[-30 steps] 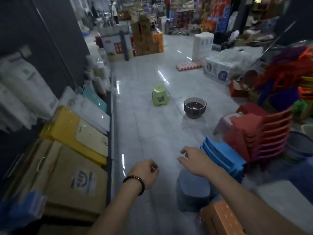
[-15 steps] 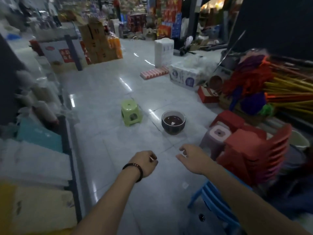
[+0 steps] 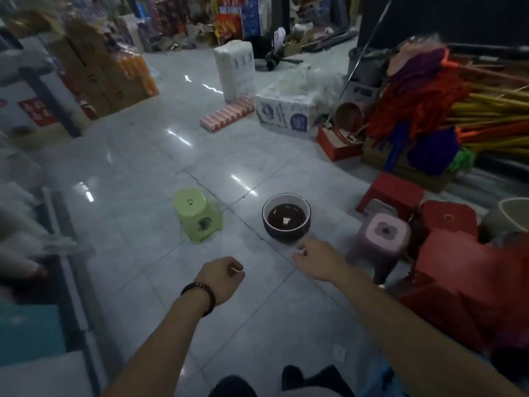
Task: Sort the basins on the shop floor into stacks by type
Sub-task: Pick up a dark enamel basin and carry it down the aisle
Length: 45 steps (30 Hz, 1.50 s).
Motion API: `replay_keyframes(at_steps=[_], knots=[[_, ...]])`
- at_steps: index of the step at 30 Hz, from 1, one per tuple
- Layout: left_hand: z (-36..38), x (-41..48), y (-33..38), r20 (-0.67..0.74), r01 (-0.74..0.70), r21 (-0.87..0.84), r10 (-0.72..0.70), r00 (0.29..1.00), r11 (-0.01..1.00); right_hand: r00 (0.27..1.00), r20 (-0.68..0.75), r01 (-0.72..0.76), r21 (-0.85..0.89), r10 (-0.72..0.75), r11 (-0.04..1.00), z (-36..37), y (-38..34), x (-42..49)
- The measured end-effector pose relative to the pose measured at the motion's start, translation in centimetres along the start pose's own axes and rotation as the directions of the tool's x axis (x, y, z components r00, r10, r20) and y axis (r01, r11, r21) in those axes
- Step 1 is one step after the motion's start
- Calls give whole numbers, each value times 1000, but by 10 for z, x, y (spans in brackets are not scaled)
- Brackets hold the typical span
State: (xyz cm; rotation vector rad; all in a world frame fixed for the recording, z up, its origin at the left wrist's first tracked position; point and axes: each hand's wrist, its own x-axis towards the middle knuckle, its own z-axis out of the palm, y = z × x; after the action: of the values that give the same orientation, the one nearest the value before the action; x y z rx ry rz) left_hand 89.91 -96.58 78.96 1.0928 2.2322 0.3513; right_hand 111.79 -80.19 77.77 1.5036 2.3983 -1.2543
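Note:
A dark round basin (image 3: 286, 217) with a pale rim stands on the grey tiled floor ahead, a darker basin nested inside it. My right hand (image 3: 317, 260) hangs just short of its near side, fingers loosely curled, holding nothing. My left hand (image 3: 221, 277), with a black wristband, hangs lower and to the left, fingers loosely curled and empty. Another brown basin (image 3: 349, 116) leans on its side by the mops at the right. A pale basin rim (image 3: 515, 216) shows at the far right edge.
A green stool (image 3: 197, 214) stands left of the basin. A purple stool (image 3: 380, 242) and red stools (image 3: 449, 253) crowd the right side. Mops and brooms (image 3: 429, 104) lie behind them. Boxes (image 3: 283, 116) sit further back. Shelving (image 3: 37, 253) runs along the left.
The view has advanced toward the basin and swung right, so it now lies close in front of my right hand. Both hands stay empty.

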Motion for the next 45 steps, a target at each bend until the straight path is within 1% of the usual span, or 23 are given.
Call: replay_keyframes(at_steps=[4,8,10,13,15,16,18,19,21,23,24,26,28,30,32,34,36,37,40,43,45], knots=[[-31,105,4,69,2,-26,0,998,1000,996,11,-90,72,90,993,-18,-16,83],[-52,229,8,161,-2,-70,13,987,998,985,-7,-170,75,171,983,-36,-19,179],[-63,290,9,221,2,-110,22,975,994,975,-14,-220,104,223,970,-45,-18,227],[-80,369,15,326,27,-158,27,945,987,957,-42,-273,219,288,937,-52,-14,291],[-89,420,18,385,66,-149,-4,923,987,937,-59,-311,313,345,897,-52,-11,332],[-93,446,19,398,61,-128,-5,917,990,925,-59,-330,363,375,871,-51,-7,352],[-94,497,24,440,62,-86,-17,898,994,903,-48,-360,461,428,811,-48,2,390],[-91,522,25,462,94,-90,-42,886,992,889,-32,-379,507,457,774,-45,8,409],[-81,569,30,510,185,-117,-101,854,976,853,9,-418,612,521,672,-32,28,447],[-62,614,28,563,299,-138,-174,808,944,819,56,-454,671,571,586,-8,61,490],[-51,638,23,581,351,-140,-210,786,926,796,89,-478,699,598,532,4,80,513],[-28,682,11,599,409,-123,-261,757,904,729,181,-533,756,660,380,28,110,557],[-1,727,-5,625,472,-134,-295,722,872,660,275,-576,782,699,236,40,126,592],[30,775,-22,648,563,-158,-344,679,811,620,341,-621,763,706,177,61,153,626],[69,833,-44,670,643,-174,-388,632,746,585,371,-633,765,721,121,92,190,666],[108,897,-67,670,692,-225,-406,621,686,560,415,-628,777,717,42,121,224,707],[148,959,-83,685,726,-281,-398,610,627,557,426,-593,805,712,-17,141,262,745],[166,989,-93,687,733,-288,-401,606,616,568,412,-569,822,713,-23,149,278,764],[207,1069,-128,715,699,-281,-343,610,658,588,382,-474,877,713,-79,179,330,816],[243,1121,-168,795,672,-288,-221,565,682,627,380,-381,911,680,-158,219,371,849],[260,1138,-186,839,656,-304,-132,528,691,630,369,-323,925,683,-201,242,386,863]])
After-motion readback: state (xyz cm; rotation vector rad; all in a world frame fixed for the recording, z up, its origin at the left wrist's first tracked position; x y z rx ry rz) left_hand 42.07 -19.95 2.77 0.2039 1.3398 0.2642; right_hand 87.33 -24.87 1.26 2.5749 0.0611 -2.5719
